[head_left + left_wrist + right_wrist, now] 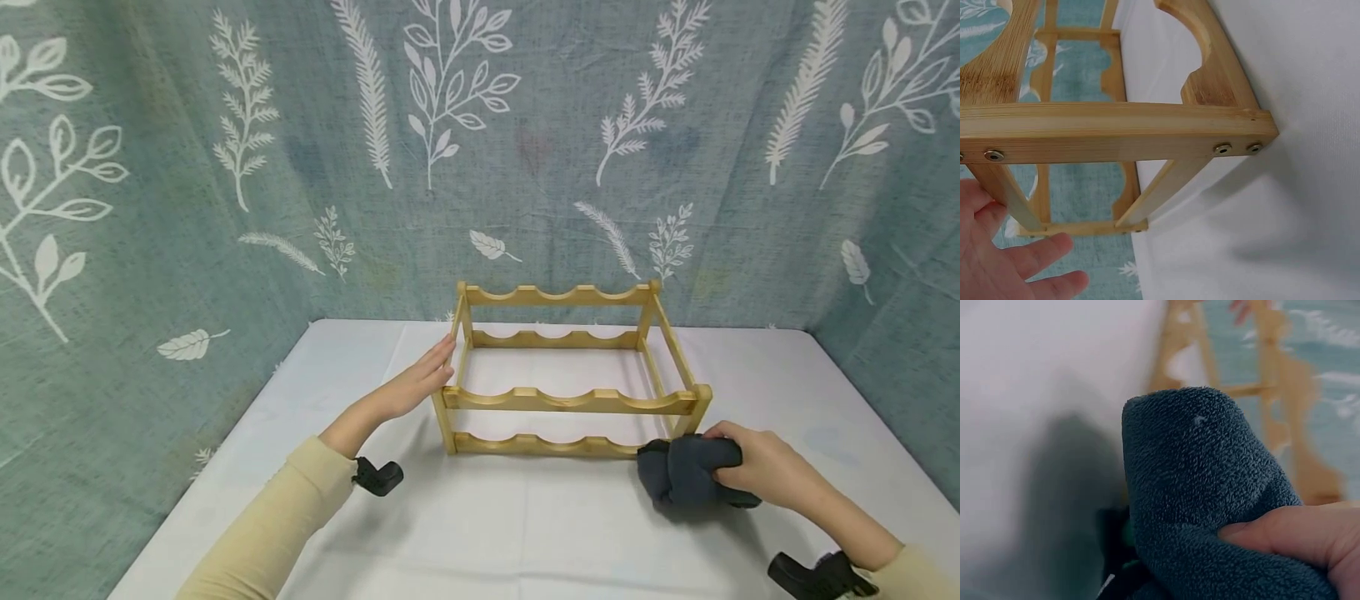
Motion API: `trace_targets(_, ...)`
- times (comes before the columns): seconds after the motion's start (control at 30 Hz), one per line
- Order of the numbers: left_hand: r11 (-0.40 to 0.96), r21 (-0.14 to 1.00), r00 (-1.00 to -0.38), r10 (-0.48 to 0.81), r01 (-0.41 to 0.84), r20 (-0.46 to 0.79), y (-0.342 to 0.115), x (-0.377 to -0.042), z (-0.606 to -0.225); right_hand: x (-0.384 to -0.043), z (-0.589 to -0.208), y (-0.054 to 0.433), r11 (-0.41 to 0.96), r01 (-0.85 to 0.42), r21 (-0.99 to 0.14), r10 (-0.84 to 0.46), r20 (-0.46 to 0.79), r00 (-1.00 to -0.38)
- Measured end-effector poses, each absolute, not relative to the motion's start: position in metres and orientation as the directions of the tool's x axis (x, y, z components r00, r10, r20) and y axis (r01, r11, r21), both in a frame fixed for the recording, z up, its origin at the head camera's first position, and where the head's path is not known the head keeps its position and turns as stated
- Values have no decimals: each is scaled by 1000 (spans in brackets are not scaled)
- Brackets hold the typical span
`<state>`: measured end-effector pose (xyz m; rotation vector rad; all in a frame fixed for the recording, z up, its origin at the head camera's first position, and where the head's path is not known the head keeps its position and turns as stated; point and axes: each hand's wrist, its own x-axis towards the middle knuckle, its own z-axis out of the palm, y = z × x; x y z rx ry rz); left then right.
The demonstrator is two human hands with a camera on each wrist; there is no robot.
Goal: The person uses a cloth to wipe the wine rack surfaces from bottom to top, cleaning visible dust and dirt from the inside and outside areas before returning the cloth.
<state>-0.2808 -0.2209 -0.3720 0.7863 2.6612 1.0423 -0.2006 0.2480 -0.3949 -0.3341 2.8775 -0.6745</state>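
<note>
1. Standing toward the back of the table, a two-tier wooden rack (576, 402) with scalloped rails sits between the two hands; its end rail shows metal fasteners (994, 155) in the left wrist view.
2. Bunched at the rack's front right corner, a dark blue towel (688, 468) hides the foot of that corner; whether cloth and wood touch, I cannot tell.
3. Below the towel, the right wrist view shows something black and blurred, too unclear to name.
4. The left hand (411, 383) reaches to the rack's left end, fingers extended, spread apart in its wrist view, with fingertips at the side frame.
5. The right hand (771, 465) pinches the towel, its thumb pressed into the pile.
6. A black device (378, 477) is strapped at the left wrist, another (821, 575) at the right, beside pale yellow sleeves (273, 521).
7. A white covering with faint creases spreads over the table (465, 533), and shadows fall near both hands.
8. Blue-green curtains (525, 233) printed with white leaves and sprigs enclose the back and both sides.
</note>
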Motion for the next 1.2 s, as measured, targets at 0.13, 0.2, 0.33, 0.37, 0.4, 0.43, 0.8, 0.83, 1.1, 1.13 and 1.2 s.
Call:
trace_targets(0.13,612,682,-847,531,400,21,-222,-280,-371,-195,-362,252,865,-218,-452,-262,-35,-964)
trace_targets(0.2,610,687,-849,527,394,19,-222,-279,-371,-190,-345,254,863,-256,-436,-274,22,-962)
trace_targets(0.33,609,692,-849,528,388,11,-222,-279,-371,-185,-325,253,865,-310,-395,-288,114,-951)
trace_targets(0.37,610,691,-850,527,388,12,-222,-279,-371,-184,-323,251,867,-323,-379,-294,132,-947)
trace_targets(0.4,612,691,-851,525,386,10,-222,-279,-371,-183,-322,248,867,-339,-365,-304,154,-940)
trace_targets(0.43,612,690,-851,525,385,9,-222,-279,-371,-183,-322,244,867,-352,-352,-309,173,-935)
trace_targets(0.8,602,693,-845,535,398,20,-223,-280,-372,-180,-330,208,845,-466,-262,-371,339,-865)
trace_targets(0.83,599,694,-844,536,400,24,-223,-280,-372,-179,-330,206,847,-463,-260,-368,340,-865)
trace_targets(1.1,603,695,-847,531,391,16,-222,-278,-371,-164,-325,187,847,-450,-283,-345,351,-870)
trace_targets(1.13,606,694,-848,529,389,14,-222,-278,-371,-162,-323,182,842,-458,-285,-347,364,-865)
trace_targets(1.2,608,695,-849,528,384,8,-222,-277,-370,-157,-321,173,816,-494,-301,-361,401,-842)
